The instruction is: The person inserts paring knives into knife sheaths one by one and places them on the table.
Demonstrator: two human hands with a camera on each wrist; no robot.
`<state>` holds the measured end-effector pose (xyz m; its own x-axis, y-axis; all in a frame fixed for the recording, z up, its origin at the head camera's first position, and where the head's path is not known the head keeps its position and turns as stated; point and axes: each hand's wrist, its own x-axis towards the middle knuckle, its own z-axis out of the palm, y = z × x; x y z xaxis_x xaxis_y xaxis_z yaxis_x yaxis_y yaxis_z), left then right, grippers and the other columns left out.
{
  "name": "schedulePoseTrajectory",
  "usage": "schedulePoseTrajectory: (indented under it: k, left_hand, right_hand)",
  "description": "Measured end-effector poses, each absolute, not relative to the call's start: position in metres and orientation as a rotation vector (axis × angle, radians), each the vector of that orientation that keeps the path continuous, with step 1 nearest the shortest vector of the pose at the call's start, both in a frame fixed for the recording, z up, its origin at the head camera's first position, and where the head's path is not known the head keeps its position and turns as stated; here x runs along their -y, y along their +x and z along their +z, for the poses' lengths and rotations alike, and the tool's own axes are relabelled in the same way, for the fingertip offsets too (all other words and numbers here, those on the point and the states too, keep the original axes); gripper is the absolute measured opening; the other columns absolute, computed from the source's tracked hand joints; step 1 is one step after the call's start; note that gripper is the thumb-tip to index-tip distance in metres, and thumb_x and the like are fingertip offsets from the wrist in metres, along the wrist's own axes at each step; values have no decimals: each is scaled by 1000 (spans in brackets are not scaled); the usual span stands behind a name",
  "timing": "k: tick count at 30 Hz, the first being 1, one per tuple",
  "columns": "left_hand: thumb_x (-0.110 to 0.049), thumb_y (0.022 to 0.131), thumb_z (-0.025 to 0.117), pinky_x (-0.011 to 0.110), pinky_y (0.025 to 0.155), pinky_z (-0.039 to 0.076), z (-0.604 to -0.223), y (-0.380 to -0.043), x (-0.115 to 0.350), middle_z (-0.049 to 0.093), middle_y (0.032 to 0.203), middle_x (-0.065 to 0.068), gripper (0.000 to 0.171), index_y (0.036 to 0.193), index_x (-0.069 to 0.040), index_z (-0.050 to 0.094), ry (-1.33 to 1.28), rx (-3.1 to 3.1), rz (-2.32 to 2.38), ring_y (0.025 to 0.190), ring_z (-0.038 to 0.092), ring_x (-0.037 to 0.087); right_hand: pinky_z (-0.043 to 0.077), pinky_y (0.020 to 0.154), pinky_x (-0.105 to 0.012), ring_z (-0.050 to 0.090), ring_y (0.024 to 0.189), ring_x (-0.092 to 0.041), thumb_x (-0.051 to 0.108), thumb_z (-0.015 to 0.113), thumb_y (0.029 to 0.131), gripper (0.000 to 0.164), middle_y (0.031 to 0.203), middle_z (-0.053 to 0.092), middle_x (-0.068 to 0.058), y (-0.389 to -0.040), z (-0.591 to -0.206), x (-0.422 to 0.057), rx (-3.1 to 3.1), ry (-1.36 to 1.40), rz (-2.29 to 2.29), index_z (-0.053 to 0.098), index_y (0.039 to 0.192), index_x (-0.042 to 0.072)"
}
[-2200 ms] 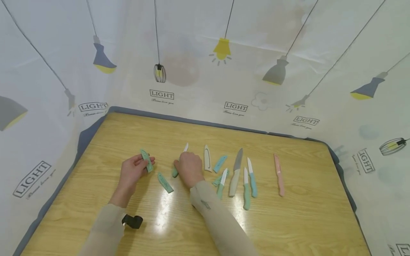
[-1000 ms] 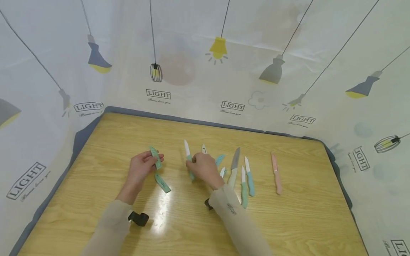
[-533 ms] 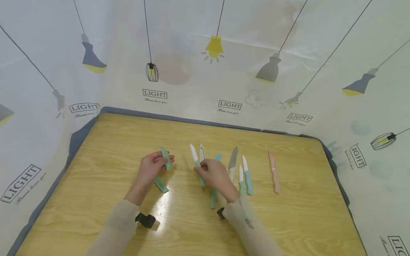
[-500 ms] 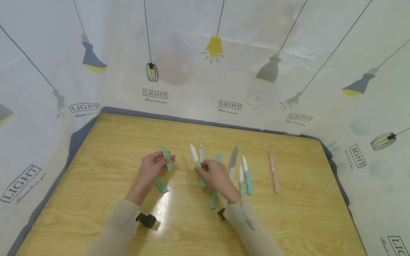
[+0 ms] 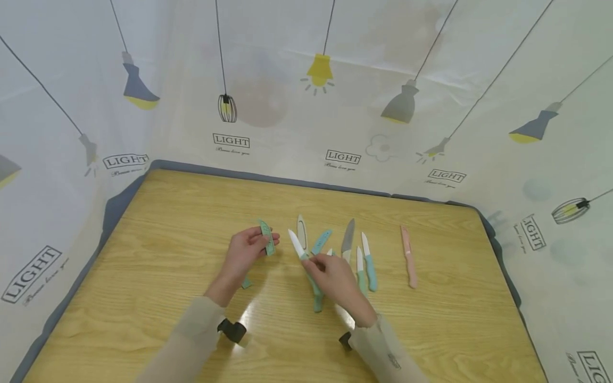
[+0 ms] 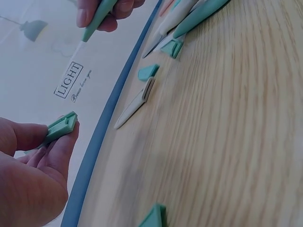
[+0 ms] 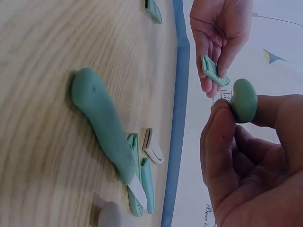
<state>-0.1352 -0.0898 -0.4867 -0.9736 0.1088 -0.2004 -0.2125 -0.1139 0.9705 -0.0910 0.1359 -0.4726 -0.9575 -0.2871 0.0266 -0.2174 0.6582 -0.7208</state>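
My left hand point(image 5: 245, 255) pinches a green knife sheath point(image 5: 266, 237) between thumb and fingers, its slotted opening showing in the left wrist view. To its right, my right hand point(image 5: 340, 282) grips the green handle point(image 7: 245, 100) of a small paring knife, whose white blade point(image 5: 296, 243) points up and left toward the sheath. Blade and sheath are apart. Below the right hand lies another green-handled paring knife point(image 7: 104, 125), partly covered in the head view. A second green sheath point(image 5: 246, 283) lies on the table, mostly hidden behind my left wrist.
Beyond the right hand lie a white sheath point(image 5: 301, 229) and a blue sheath point(image 5: 322, 240). Further right are a large grey-bladed knife point(image 5: 349, 234), a green knife point(image 5: 361, 274), a blue knife point(image 5: 370, 271) and a pink knife point(image 5: 409, 263). Printed cloth surrounds the wooden table point(image 5: 182, 213).
My right hand has lifted the paring knife off the table and moved right and nearer me. My left hand has carried the green sheath right, closing the gap to the blade.
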Motion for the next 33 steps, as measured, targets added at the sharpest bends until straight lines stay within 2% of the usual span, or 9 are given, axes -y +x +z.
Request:
schedulePoseTrajectory:
  k: [7,12,18,24,33]
  left_hand:
    - [-9,98,54,29,84,55,-487,-135,79,67,114,19,39,131,12,51,-124,-1919,2189,103,66,25]
    - [-10,99,53,29,84,55,-487,-136,74,67,115,19,39,131,11,51,-123,-1888,2201,104,65,26]
    - [-10,100,52,30,85,55,-489,-139,69,65,117,21,40,133,12,49,-137,-1804,2235,108,63,27]
    - [-11,100,51,30,86,55,-491,-142,63,65,119,21,41,133,12,49,-161,-1752,2257,107,64,24]
    - [-10,99,52,28,87,54,-489,-143,59,65,119,20,42,135,12,47,-192,-1695,2294,108,64,24]
  right_hand:
    - [45,48,-21,46,53,-4,39,52,98,36,68,59,11,-78,-471,-144,-2732,-412,-1220,73,93,10]
    - [40,43,-20,41,48,-2,36,53,99,36,62,55,11,-71,-474,-149,-2723,-451,-1231,72,89,8]
    - [38,41,-18,41,48,-3,37,54,97,35,61,55,11,-65,-477,-148,-2683,-372,-1231,73,89,8]
    - [42,44,-20,47,52,-4,38,55,96,34,64,58,12,-63,-477,-144,-2676,-334,-1202,74,90,11]
    - [42,44,-19,46,51,-3,35,55,97,32,64,59,12,-62,-478,-142,-2668,-367,-1219,74,90,10]
